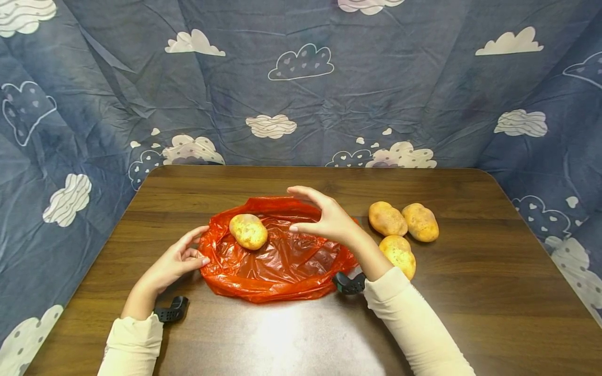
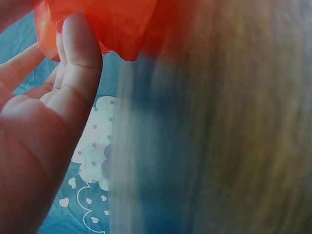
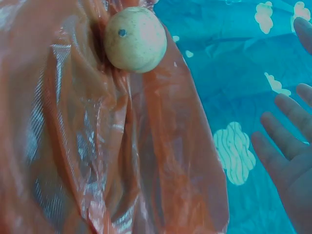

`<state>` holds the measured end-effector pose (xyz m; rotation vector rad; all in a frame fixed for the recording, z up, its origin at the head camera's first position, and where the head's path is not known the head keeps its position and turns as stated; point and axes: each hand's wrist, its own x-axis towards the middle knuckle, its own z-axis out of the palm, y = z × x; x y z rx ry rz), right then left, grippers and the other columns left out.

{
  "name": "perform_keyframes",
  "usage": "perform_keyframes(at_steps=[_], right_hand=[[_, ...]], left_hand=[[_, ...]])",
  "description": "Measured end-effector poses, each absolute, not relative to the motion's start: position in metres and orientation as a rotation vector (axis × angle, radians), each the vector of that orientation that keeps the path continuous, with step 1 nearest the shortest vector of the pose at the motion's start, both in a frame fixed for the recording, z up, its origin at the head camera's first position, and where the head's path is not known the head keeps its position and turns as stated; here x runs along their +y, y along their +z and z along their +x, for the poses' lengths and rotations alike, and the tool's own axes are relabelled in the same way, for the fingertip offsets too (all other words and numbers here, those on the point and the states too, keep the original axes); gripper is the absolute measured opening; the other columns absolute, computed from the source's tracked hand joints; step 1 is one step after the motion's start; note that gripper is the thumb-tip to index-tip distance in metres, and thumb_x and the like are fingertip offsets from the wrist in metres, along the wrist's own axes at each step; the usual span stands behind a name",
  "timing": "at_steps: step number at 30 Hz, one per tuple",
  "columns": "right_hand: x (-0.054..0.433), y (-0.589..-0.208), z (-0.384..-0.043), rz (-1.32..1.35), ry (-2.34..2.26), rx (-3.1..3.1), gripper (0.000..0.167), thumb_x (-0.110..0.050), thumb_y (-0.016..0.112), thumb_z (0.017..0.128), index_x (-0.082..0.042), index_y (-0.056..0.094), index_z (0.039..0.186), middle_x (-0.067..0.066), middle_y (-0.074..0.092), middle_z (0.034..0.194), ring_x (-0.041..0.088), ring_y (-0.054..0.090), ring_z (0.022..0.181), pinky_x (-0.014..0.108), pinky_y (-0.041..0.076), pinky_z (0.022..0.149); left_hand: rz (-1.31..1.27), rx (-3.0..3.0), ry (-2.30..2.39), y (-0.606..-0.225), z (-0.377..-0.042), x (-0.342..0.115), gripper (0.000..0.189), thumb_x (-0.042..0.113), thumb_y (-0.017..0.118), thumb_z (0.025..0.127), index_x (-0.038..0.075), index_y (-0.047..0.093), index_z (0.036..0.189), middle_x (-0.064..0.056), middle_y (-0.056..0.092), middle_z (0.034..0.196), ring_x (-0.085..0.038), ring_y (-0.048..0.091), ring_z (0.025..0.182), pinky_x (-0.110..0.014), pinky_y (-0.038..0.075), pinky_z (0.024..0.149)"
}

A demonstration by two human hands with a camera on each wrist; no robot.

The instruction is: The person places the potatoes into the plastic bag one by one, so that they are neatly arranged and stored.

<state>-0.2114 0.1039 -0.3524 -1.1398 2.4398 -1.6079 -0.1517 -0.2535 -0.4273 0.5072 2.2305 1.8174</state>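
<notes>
A red plastic bag (image 1: 282, 290) lies spread open on the wooden table, its rim rolled into a loose ring. Inside it, toward the left, sits one potato (image 1: 249, 232); the right wrist view also has this potato (image 3: 135, 40) on the bag's crinkled film. My left hand (image 1: 171, 263) pinches the bag's left rim, the thumb on the near side and the fingers beyond. Over the right half of the bag hovers my right hand (image 1: 331, 216), thumb and fingers spread apart with nothing between them.
Right of the bag, three more potatoes lie grouped together: one at the back left (image 1: 388, 219), one at the back right (image 1: 420, 222) and one nearer (image 1: 398, 256), partly behind my right forearm. A blue cloud-patterned cloth (image 1: 301, 104) hangs behind the table (image 1: 494, 292).
</notes>
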Motion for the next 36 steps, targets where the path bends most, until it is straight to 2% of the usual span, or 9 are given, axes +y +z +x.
perform_keyframes(at_steps=[8,15,24,28,32,36], right_hand=[[0.126,-0.367,-0.206,-1.187,-1.583,2.503,0.069,-0.016,0.078,0.07,-0.006,0.045,0.13,0.005,0.047,0.129,0.017,0.044,0.117,0.031,0.032,0.098],[0.142,-0.347,-0.18,-1.156,-1.536,2.57,0.066,-0.004,0.077,0.068,0.005,0.046,0.126,0.016,0.048,0.126,0.026,0.043,0.117,0.036,0.031,0.098],[0.17,-0.346,-0.162,-1.077,-1.434,2.699,0.067,-0.002,0.078,0.066,0.005,0.047,0.124,0.017,0.048,0.126,0.027,0.042,0.118,0.037,0.031,0.098],[0.183,-0.352,-0.157,-1.054,-1.427,2.736,0.067,-0.001,0.079,0.064,0.006,0.047,0.123,0.017,0.049,0.124,0.027,0.043,0.116,0.031,0.03,0.098],[0.195,-0.358,-0.152,-1.01,-1.43,2.764,0.067,-0.001,0.079,0.064,0.006,0.048,0.123,0.017,0.05,0.123,0.019,0.043,0.116,0.02,0.028,0.097],[0.205,-0.363,-0.148,-1.029,-1.442,2.797,0.067,0.002,0.079,0.061,0.009,0.048,0.12,0.02,0.051,0.12,0.011,0.043,0.115,0.016,0.029,0.095]], left_hand=[[0.503,2.232,1.818,-0.427,-0.151,-0.252,0.069,-0.008,0.059,0.08,-0.003,0.021,0.138,-0.021,0.037,0.116,-0.013,0.054,0.073,-0.024,0.047,0.06],[0.496,2.232,1.811,-0.427,-0.15,-0.253,0.069,-0.008,0.059,0.081,-0.002,0.021,0.138,-0.022,0.037,0.117,-0.014,0.053,0.074,-0.024,0.047,0.061],[0.512,2.222,1.821,-0.427,-0.15,-0.252,0.069,-0.008,0.059,0.08,-0.003,0.021,0.138,-0.019,0.038,0.116,-0.014,0.054,0.074,-0.024,0.047,0.061],[0.515,2.22,1.819,-0.428,-0.15,-0.252,0.069,-0.008,0.059,0.08,-0.003,0.02,0.138,-0.019,0.038,0.116,-0.013,0.054,0.073,-0.024,0.047,0.061],[0.511,2.222,1.813,-0.428,-0.149,-0.253,0.069,-0.008,0.059,0.081,-0.003,0.02,0.138,-0.02,0.037,0.117,-0.013,0.054,0.073,-0.024,0.047,0.06],[0.511,2.225,1.804,-0.428,-0.149,-0.253,0.069,-0.007,0.059,0.081,-0.002,0.02,0.138,-0.021,0.037,0.117,-0.013,0.054,0.074,-0.024,0.047,0.061]])
